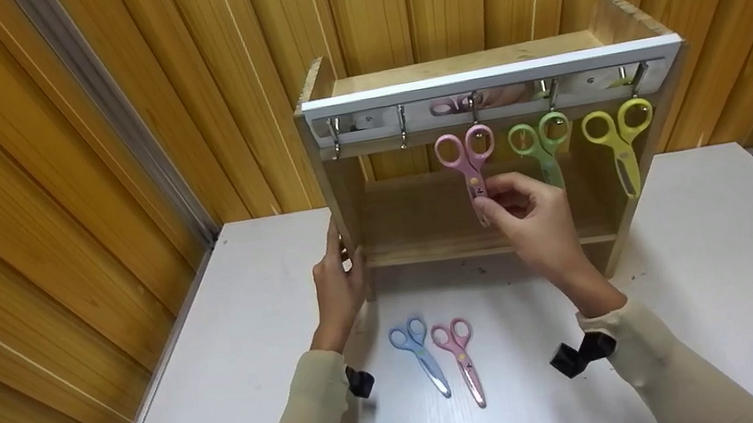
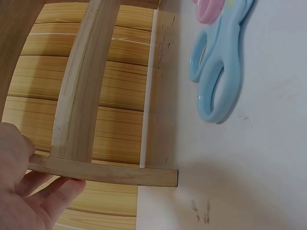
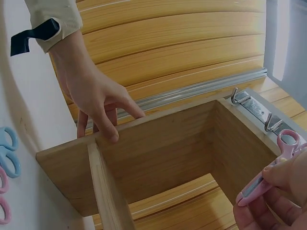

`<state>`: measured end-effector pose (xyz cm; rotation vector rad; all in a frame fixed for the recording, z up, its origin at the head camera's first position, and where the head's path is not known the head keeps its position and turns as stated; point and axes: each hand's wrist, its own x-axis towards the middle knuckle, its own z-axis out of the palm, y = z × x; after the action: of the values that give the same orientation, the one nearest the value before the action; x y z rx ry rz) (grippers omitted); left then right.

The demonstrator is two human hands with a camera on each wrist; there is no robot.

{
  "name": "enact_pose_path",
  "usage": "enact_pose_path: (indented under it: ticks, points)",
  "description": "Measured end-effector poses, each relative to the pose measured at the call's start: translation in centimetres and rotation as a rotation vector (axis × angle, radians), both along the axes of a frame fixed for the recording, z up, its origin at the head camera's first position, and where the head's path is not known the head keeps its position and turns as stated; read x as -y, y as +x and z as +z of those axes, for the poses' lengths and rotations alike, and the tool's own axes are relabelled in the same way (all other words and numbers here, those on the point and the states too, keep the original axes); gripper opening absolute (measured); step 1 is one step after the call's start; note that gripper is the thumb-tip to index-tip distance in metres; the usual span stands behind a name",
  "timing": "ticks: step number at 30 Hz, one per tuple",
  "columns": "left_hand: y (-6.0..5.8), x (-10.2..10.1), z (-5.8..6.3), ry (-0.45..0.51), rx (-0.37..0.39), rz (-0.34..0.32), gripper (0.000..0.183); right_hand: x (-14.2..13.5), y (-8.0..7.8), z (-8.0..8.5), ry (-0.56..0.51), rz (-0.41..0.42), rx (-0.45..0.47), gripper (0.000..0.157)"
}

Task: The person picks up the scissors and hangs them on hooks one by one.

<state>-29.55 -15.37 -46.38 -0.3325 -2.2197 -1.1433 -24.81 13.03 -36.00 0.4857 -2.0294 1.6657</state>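
A small wooden shelf rack [image 1: 478, 245] stands on the white table, with a metal strip of hooks along its upper front. My left hand [image 1: 339, 284] grips the rack's left side panel [image 2: 110, 171], thumb inside and fingers outside. My right hand [image 1: 534, 218] pinches the blade end of purple-pink scissors [image 1: 470, 166] between thumb and fingers. One handle loop of these scissors is at the middle hook [image 1: 474, 107], blade pointing down. To their right, green scissors [image 1: 542, 142] and yellow scissors [image 1: 622, 145] hang from hooks. The green blade is partly hidden behind my right hand.
Blue scissors [image 1: 419, 356] and pink scissors [image 1: 460, 359] lie side by side on the table [image 1: 223, 384] in front of the rack. Two hooks [image 1: 402, 125] on the left hold nothing. Wood-look panel walls [image 1: 237, 75] rise behind and at the sides.
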Motion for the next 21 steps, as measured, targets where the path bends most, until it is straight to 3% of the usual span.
enact_pose_path:
  ticks: [12, 21]
  points:
    - [-0.2, 0.1, -0.2, -0.019, -0.055, 0.002, 0.069, 0.6, -0.8, -0.7, -0.047, -0.023, 0.021, 0.017]
    - [0.0, 0.0, -0.1, -0.011, -0.039, 0.004, 0.069, 1.6, 1.3, 1.4, -0.026, -0.049, 0.030, 0.015]
